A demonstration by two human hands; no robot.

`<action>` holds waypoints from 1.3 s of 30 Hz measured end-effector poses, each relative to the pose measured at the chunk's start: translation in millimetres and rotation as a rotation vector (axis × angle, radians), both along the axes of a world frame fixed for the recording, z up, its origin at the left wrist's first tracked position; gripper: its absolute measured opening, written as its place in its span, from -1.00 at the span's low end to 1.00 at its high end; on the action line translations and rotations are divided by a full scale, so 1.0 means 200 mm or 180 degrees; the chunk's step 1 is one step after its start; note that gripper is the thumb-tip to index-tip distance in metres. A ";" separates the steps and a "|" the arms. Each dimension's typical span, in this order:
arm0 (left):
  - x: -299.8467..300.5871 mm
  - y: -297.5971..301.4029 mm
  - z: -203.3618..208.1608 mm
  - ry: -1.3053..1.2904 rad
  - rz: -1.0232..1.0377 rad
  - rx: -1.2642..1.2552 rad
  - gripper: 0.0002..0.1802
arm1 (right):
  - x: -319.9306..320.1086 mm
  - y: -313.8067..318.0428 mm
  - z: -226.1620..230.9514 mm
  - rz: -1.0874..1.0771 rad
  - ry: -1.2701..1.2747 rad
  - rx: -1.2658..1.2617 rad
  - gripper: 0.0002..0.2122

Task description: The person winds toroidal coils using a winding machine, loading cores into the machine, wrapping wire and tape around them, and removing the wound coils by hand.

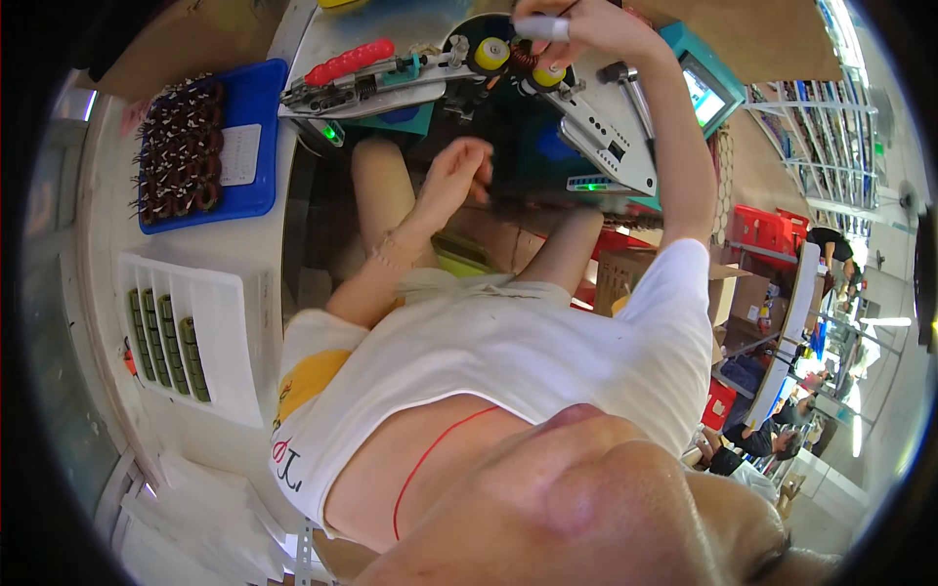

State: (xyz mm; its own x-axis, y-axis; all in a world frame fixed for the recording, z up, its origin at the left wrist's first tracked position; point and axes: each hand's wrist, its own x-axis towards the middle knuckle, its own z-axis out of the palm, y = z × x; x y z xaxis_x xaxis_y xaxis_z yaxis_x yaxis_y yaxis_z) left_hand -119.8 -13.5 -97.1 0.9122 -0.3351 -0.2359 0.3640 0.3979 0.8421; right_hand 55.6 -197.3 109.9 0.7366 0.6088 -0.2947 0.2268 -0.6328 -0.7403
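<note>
My right hand (598,31) reaches over a bench winding machine (611,137). A white cover (542,28) wraps one outstretched finger; other fingertips bend down beside a yellow roller (548,75). A second yellow roller (491,53) stands to its left, with a copper-coloured wound ring (522,62) between the two. My left hand (455,178) hovers over my lap, below the machine and apart from it. Its fingers are curled and slightly blurred, and whatever they may pinch is hidden. Left of the rollers, a red-handled clamp (350,62) lies along the machine's arm.
At left, a blue tray (262,186) holds rows of dark wound rings (181,146). Nearer stands a white tray (230,322) with green cylindrical strips (168,342). A teal screen unit (703,78) sits right of the machine. Red crates (762,234) and other people are farther right.
</note>
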 end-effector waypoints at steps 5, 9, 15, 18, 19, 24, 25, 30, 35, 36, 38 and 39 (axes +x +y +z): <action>0.45 -0.18 -0.14 -0.3211 0.1880 0.2244 -0.66 | -0.38 -0.02 0.03 -0.0742 -0.0771 0.0180 -0.67; 0.34 -0.04 -0.28 -0.1953 0.0635 0.1659 -0.80 | -0.62 0.06 -0.39 -0.0700 -0.1602 -0.0011 -0.61; -0.19 0.18 0.12 -0.2048 0.1295 0.1798 -0.82 | -0.75 0.29 -0.78 -0.0152 -0.3546 -0.0303 -0.69; -0.33 0.31 0.32 -0.3246 0.2053 0.2908 -0.73 | -0.67 0.34 -0.60 0.0197 -0.3329 -0.0677 -0.87; -0.39 0.34 0.39 -0.3706 0.2400 0.3131 -0.71 | -0.61 0.34 -0.49 0.0075 -0.3591 -0.0074 -0.90; -0.50 0.31 0.42 -0.3849 0.1995 0.1147 -0.73 | -0.21 0.10 0.05 -0.2042 -0.0148 0.1140 -0.65; -0.48 0.29 0.40 -0.3875 0.1982 0.1122 -0.73 | -0.12 0.00 0.02 -0.2057 0.0047 0.1230 -0.64; -0.46 0.25 0.20 -0.2378 0.1551 0.1359 -0.77 | 0.11 -0.08 -0.10 -0.1879 0.0368 0.1079 -0.54; -0.32 0.13 0.03 -0.1408 0.1199 0.0845 -0.82 | 0.24 -0.04 -0.17 -0.1937 0.0678 0.0707 -0.48; -0.27 0.10 -0.02 -0.1240 0.1138 0.0734 -0.83 | 0.24 -0.01 -0.15 -0.1751 0.0694 0.0605 -0.49; -0.14 0.02 -0.12 -0.1171 0.1060 0.0752 -0.82 | 0.20 0.00 -0.08 -0.1682 0.0673 0.0611 -0.51; -0.04 -0.02 -0.16 -0.1271 0.1056 0.0895 -0.80 | 0.16 0.01 -0.03 -0.1234 0.0271 0.0455 -0.53</action>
State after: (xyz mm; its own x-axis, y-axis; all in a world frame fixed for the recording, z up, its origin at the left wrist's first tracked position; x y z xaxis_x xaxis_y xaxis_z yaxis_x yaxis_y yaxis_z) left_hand -128.1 -17.6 -129.9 0.9940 0.0090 0.1089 -0.1087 0.1780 0.9780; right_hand 87.6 -195.9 103.4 0.8959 0.3305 -0.2969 -0.0735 -0.5488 -0.8327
